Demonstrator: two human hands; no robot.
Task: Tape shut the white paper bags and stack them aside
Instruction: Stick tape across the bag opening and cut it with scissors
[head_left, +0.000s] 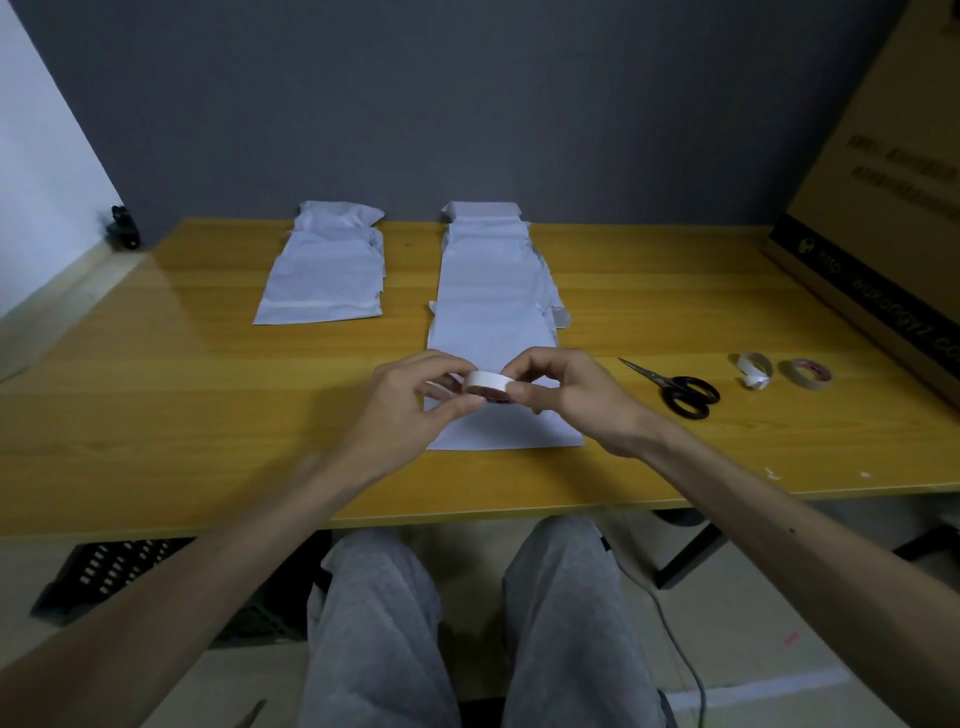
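Because both hands crowd over it, the middle of the nearest white paper bag (511, 428) is hidden, and whether any strip is peeled from the tape roll (487, 385) cannot be made out. The bag lies flat by the middle of the table's (156, 395) near edge, fronting a row of creased white bags (493, 270) that runs to the far edge. The left hand (410, 408) and right hand (569, 397) each pinch the roll with curled fingers above the bag.

Dim, soft blur, wide-angle edge warp
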